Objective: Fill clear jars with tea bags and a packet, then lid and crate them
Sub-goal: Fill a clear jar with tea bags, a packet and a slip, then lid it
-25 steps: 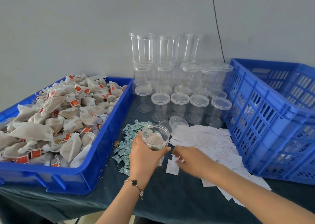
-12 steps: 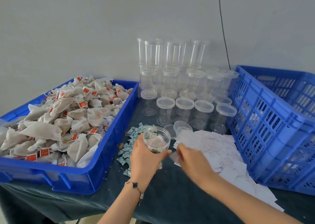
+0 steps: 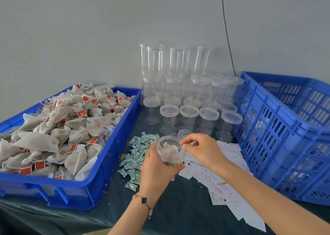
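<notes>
head view | right hand (image 3: 201,150) had come up off the white paper packets (image 3: 219,174) to the rim of the clear jar (image 3: 170,150), lower centre, fingers pinched, packet itself not visible | left hand (image 3: 157,167) gripped the jar, tea bags inside | guessing packet step's basically done, lid next

Left hand (image 3: 157,168) grips open clear jar (image 3: 170,150), tea bags inside. Right hand (image 3: 203,150) at jar rim, fingers pinched. Tea bag tray (image 3: 107,163) left, blue crate (image 3: 285,145) right, lidded jars (image 3: 189,116) behind on counter (image 3: 178,208).
</notes>
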`<action>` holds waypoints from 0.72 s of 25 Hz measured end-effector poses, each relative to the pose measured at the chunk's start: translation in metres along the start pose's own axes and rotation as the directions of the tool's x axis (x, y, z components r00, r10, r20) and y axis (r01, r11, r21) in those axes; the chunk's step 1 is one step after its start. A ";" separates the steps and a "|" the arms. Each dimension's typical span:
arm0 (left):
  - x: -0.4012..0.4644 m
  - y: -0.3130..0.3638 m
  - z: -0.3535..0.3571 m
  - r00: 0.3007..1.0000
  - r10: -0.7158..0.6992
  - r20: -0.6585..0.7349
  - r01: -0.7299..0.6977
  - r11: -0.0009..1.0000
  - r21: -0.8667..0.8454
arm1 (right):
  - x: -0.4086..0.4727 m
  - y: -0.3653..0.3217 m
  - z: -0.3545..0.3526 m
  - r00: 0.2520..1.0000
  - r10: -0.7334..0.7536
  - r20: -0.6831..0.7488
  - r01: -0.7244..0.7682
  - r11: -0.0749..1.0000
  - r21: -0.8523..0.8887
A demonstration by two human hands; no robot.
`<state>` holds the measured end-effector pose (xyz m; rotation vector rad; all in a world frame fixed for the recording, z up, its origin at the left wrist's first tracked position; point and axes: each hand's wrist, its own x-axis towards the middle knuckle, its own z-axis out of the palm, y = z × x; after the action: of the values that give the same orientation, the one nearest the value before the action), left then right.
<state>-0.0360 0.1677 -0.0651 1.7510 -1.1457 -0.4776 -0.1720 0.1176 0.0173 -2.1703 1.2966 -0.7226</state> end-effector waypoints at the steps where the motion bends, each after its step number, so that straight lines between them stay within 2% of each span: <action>1: 0.000 0.002 0.000 1.000 0.018 0.002 -0.018 1.000 -0.007 | -0.001 0.004 -0.006 0.999 0.000 -0.038 -0.001 1.000 -0.011; 5: -0.001 0.020 0.004 0.994 0.109 0.031 -0.108 0.993 -0.041 | -0.005 0.012 -0.029 0.991 -0.039 -0.124 0.034 0.998 -0.046; 9: -0.007 0.040 0.014 0.972 0.223 0.071 -0.218 0.974 -0.069 | -0.018 0.009 -0.043 0.940 -0.272 -0.204 0.238 0.955 -0.175; 11: -0.010 0.045 0.018 0.958 0.266 0.108 -0.261 0.964 -0.058 | -0.018 0.004 -0.053 0.934 -0.350 -0.072 0.333 0.925 -0.182; 13: -0.013 0.046 0.022 0.948 0.283 0.148 -0.277 0.959 -0.058 | -0.014 -0.004 -0.063 0.932 -0.279 0.233 0.311 0.944 -0.112; 15: -0.016 0.044 0.024 0.946 0.274 0.175 -0.269 0.962 -0.051 | -0.006 -0.008 -0.066 0.859 -0.204 0.470 0.314 0.934 -0.169; 16: -0.017 0.042 0.025 0.946 0.269 0.181 -0.266 0.963 -0.039 | -0.003 -0.007 -0.064 0.832 -0.173 0.527 0.319 0.926 -0.200; 18: -0.017 0.038 0.025 0.947 0.264 0.184 -0.265 0.964 -0.019 | 0.001 -0.005 -0.058 0.831 -0.140 0.538 0.303 0.925 -0.228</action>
<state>-0.0807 0.1663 -0.0464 1.5510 -1.4924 -0.4793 -0.2069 0.1102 0.0634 -2.5539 0.9180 0.0130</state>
